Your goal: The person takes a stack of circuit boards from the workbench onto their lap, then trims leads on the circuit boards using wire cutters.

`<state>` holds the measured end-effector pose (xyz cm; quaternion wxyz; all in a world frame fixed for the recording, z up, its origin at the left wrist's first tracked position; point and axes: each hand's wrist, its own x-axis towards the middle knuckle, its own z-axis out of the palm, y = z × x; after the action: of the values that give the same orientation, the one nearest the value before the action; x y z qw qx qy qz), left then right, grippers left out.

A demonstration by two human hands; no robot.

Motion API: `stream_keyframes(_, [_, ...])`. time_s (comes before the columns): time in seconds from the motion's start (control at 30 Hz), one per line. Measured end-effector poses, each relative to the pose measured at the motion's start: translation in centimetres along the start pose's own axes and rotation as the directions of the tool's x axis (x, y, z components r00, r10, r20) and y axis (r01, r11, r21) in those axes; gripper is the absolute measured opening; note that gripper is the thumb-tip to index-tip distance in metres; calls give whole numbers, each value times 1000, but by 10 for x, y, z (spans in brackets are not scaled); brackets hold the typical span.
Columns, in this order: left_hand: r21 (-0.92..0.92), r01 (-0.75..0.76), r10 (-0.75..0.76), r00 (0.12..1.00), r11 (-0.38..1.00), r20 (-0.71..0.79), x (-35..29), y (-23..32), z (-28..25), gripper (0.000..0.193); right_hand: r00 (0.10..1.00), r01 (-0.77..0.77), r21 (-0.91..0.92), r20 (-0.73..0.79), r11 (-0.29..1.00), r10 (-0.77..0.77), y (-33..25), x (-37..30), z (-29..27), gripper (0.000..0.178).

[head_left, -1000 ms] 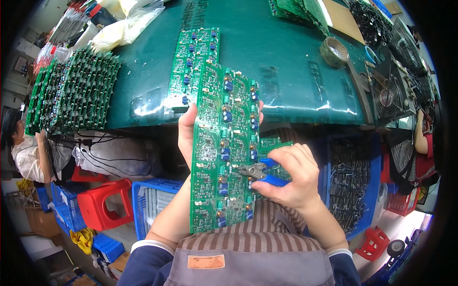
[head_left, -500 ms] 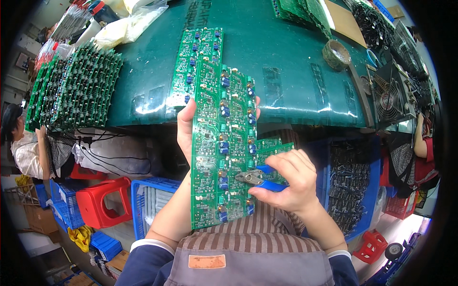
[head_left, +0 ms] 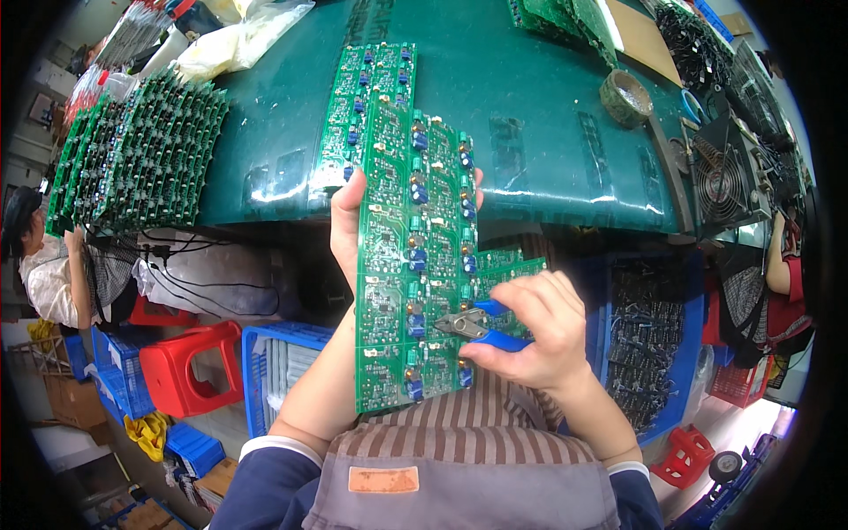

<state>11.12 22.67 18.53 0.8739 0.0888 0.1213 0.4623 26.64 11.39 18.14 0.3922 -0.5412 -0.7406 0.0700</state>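
My left hand (head_left: 345, 225) is closed round a long green circuit board panel (head_left: 386, 291); its thumb shows at the left edge and fingertips at the right edge. Rows of blue and teal components run down the panel. In my right hand (head_left: 555, 340) is a pair of blue-handled cutters (head_left: 481, 327), their jaws over the lower right part of the panel, close to its components. Whether the jaws touch anything I cannot make out. Another green board (head_left: 369, 79) lies on the bench beyond, partly covered by the panel. More green board (head_left: 512, 269) shows below, behind the cutters.
Stacked circuit boards (head_left: 146, 159) stand at the left of the green bench (head_left: 565, 97). A tape roll (head_left: 625, 99) and a fan (head_left: 720, 177) are at the right. Blue crates (head_left: 256, 380), a red stool (head_left: 190, 371) and a bin of dark parts (head_left: 649, 344) flank my lap. People sit at both sides.
The panel and my left hand have shifted slightly up and away from my lap. My right hand with the cutters has stayed nearly in place, so the jaws sit lower along the panel.
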Motion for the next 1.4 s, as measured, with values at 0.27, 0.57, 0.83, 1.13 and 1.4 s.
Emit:
stream_keyframes(0.27, [1, 20, -20, 1000, 1000, 13, 1, -1, -4, 67, 1000, 1, 40, -9, 999, -1, 0, 2, 3, 52])
stream_keyframes(0.57, [-19, 33, -33, 999, 999, 20, 6, 8, -7, 68, 1000, -15, 31, 0, 999, 15, 0, -5, 0, 52])
stream_keyframes(0.83, [52, -36, 33, 997, 998, 67, 13, 17, -9, 71, 999, 41, 40, 24, 998, -42, -7, -3, 0, 52])
stream_keyframes(1.13, [37, -45, 45, 999, 998, 18, 14, 16, -13, 69, 999, 28, 40, 34, 999, -30, -5, -7, 0, 51])
stream_keyframes(1.4, [25, -1, 0, 999, 1000, 41, 18, 14, -16, 68, 999, 9, 91, 31, 996, -12, -6, -9, 4, 52])
